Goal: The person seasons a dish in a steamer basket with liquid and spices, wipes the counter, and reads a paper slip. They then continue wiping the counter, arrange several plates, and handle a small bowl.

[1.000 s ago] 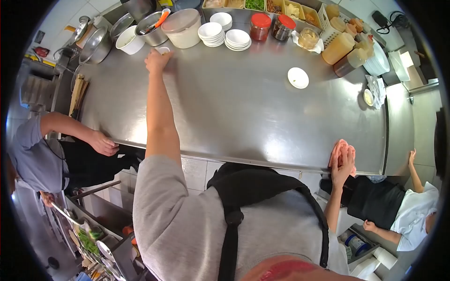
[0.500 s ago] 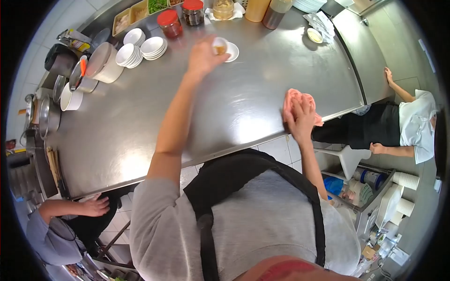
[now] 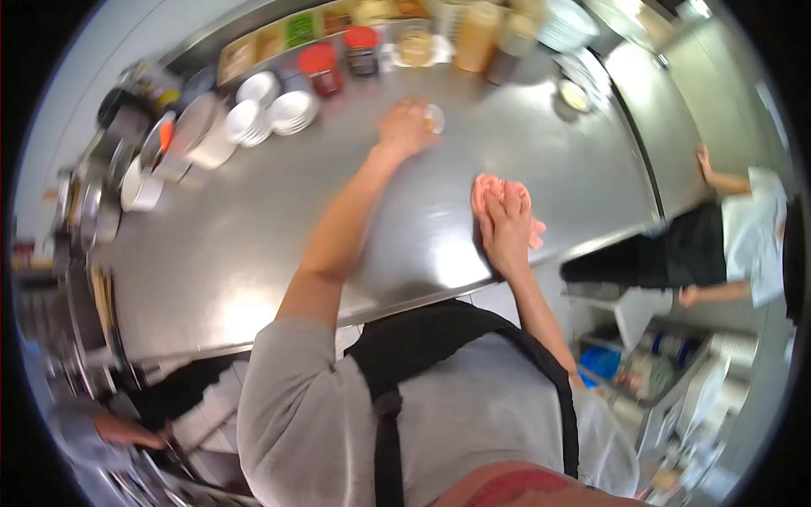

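Counter, head view: steel counter [image 3: 211, 253] seen from above, and what a line-up! Along its back edge, stacked bowls [image 3: 292, 111], red-lidded jars [image 3: 321, 71] and sauce bottles [image 3: 476, 38] are ranged.
Left hand: left hand [image 3: 407, 128] stretched towards the back edge, right at the white dish [image 3: 435, 119]; fingers are curled down, but smeared by blur, so whether the rim is pinched cannot be told.
Dish: placed beyond the counter's middle, towards the back edge, something yellowish seen inside; light and stiff by its look, probably slick and breakable, best taken by the rim and kept level.
Right hand: right hand [image 3: 508, 232] laid palm-down, fingers slightly spread; whether a fold is gripped cannot be told.
Cloth: pink cloth [image 3: 486, 188] bunched beneath it, near the front edge, right of centre; soft, limp and light, it is judged, easily gathered from above by its folds.
Back right corner: second dish [image 3: 575, 95] spotted nearby.
Beyond the right edge: co-worker's hand [image 3: 706, 164] held out.
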`<act>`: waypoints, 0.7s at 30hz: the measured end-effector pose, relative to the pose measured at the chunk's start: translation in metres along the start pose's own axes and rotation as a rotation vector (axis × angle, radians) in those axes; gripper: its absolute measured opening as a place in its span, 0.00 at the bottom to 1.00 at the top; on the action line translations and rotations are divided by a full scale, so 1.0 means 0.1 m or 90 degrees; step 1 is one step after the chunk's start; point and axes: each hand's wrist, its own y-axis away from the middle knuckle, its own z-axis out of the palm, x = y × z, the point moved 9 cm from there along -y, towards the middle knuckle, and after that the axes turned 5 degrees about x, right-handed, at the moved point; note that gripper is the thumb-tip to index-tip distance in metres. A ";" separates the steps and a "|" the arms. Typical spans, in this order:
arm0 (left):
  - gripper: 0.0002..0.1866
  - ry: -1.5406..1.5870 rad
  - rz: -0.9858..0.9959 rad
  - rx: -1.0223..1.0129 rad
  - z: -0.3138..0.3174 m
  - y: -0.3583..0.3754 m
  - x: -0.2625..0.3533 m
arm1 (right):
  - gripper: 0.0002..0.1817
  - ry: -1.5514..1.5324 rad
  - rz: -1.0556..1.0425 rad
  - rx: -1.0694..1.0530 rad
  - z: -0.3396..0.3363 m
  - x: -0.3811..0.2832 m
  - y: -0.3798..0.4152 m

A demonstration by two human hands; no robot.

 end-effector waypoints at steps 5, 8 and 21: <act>0.30 0.053 -0.027 0.435 -1.39 0.49 -0.26 | 0.20 -0.048 -0.122 -0.087 0.15 -0.62 0.13; 0.19 -0.058 -0.115 0.863 -2.36 1.23 -1.05 | 0.22 -0.022 -0.121 -0.117 0.16 -0.58 0.20; 0.24 -0.282 -0.721 0.569 -3.49 2.87 -4.63 | 0.24 -0.007 -0.125 -0.138 0.26 -0.52 0.21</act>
